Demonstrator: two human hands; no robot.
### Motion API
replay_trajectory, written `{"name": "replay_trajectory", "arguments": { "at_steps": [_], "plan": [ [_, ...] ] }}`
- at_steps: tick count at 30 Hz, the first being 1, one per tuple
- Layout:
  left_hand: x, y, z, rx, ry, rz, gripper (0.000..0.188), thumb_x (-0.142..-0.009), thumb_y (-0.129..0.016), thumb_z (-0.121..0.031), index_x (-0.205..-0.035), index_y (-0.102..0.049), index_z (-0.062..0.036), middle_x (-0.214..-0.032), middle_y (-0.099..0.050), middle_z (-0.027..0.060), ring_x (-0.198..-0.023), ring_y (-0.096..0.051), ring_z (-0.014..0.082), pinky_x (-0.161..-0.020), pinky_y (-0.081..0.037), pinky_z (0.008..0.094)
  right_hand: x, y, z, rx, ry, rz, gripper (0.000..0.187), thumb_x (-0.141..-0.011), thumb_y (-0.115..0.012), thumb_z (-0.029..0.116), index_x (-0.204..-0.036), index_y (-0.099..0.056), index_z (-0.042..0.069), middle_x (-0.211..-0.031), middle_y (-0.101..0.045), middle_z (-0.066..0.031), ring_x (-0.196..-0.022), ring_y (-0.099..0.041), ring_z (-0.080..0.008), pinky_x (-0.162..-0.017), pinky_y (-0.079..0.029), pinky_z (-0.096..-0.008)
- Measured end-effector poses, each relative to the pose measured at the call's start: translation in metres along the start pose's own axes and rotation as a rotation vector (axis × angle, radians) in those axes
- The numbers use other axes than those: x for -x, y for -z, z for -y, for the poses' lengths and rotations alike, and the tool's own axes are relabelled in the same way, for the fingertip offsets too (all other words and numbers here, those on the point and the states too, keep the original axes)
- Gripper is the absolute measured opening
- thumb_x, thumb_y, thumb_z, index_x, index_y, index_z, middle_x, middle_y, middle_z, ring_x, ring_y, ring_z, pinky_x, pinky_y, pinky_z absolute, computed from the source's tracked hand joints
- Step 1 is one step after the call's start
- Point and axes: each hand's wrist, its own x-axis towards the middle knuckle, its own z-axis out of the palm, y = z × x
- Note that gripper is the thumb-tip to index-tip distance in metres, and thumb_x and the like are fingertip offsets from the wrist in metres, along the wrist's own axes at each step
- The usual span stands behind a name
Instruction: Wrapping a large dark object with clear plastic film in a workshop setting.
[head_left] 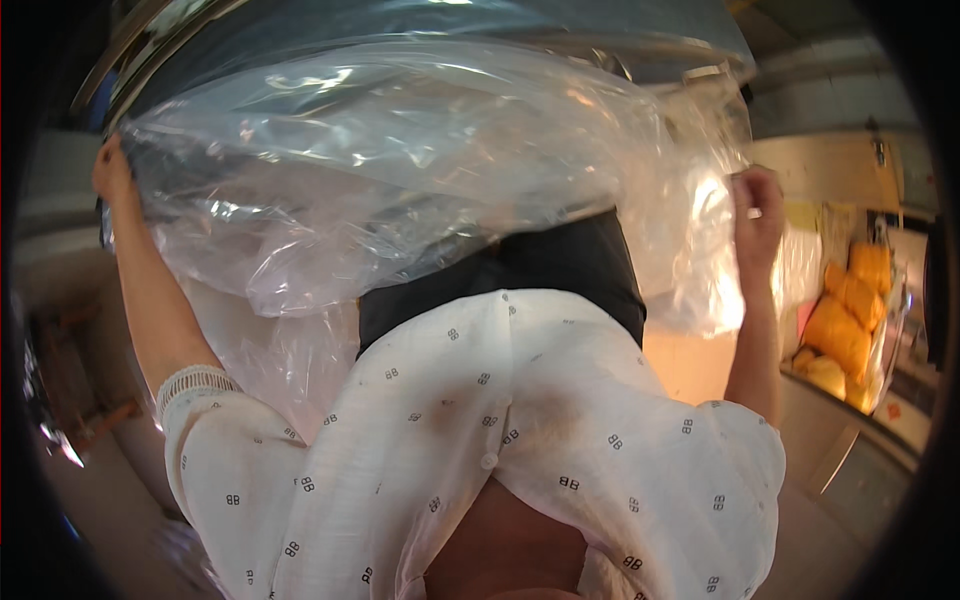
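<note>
A large sheet of clear plastic film (400, 140) stretches across in front of me, wrinkled and shiny, and hangs down before my legs. At its far left edge my left hand (113, 170) is closed on the film, with the arm held out wide. On the other side my right hand (758, 215) is raised with its fingers curled in at the film's right edge, gripping it. Between the hands the film bulges and folds loosely. Its lower part drapes over my dark trousers, and more crumpled film hangs at the lower left.
A dark, smooth surface (450, 22) lies beyond the film. On the right, several orange-yellow bundles (840, 335) sit in a container, with a pale wooden panel (835, 165) behind them. Blurred dark objects (75, 400) stand low on the left.
</note>
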Motion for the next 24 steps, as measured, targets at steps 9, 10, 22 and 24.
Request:
{"name": "replay_trajectory", "arguments": {
  "at_steps": [9,10,22,24],
  "plan": [
    [-0.006,-0.004,0.002,-0.121,-0.047,-0.033,0.038,-0.075,-0.06,-0.041,-0.09,-0.068,-0.007,-0.09,-0.066,0.0111,-0.087,-0.061,0.0263,-0.078,-0.044,0.0339,0.105,-0.127,-0.089,0.042,-0.323,-0.121,0.028,-0.075,-0.065,0.015,-0.099,-0.055,0.006,-0.116,-0.042,-0.024,-0.102,-0.045,-0.0351,-0.089,-0.038,-0.0358],
    [-0.008,-0.002,0.008,-0.15,-0.072,-0.027,0.038,-0.075,-0.06,-0.041,-0.089,-0.068,-0.0067,-0.089,-0.066,0.0115,-0.085,-0.061,0.0265,-0.077,-0.045,0.0345,0.102,-0.133,-0.1,0.031,-0.337,-0.136,0.028,-0.075,-0.065,0.015,-0.099,-0.055,0.006,-0.116,-0.042,-0.024,-0.102,-0.045,-0.0351,-0.089,-0.038,-0.0358],
    [0.002,-0.005,-0.007,0.048,-0.273,0.153,0.034,-0.08,-0.058,-0.037,-0.089,-0.065,-0.0049,-0.085,-0.065,0.0092,-0.078,-0.06,0.0219,-0.073,-0.045,0.0316,-0.025,0.159,-0.155,-0.877,-0.424,-0.269,0.034,-0.088,-0.049,0.026,-0.114,-0.051,0.004,-0.096,-0.056,-0.0047,-0.087,-0.053,-0.0153,-0.08,-0.043,-0.0302],
    [0.001,-0.01,-0.017,-0.026,-0.226,0.165,0.033,-0.081,-0.058,-0.036,-0.089,-0.065,-0.0045,-0.086,-0.065,0.0096,-0.079,-0.06,0.0221,-0.073,-0.044,0.0318,-0.09,0.171,-0.18,-0.668,-0.282,-0.133,0.03,-0.087,-0.051,0.023,-0.109,-0.053,0.003,-0.09,-0.057,-0.0055,-0.082,-0.053,-0.0129,-0.074,-0.044,-0.029]
  ]
}}
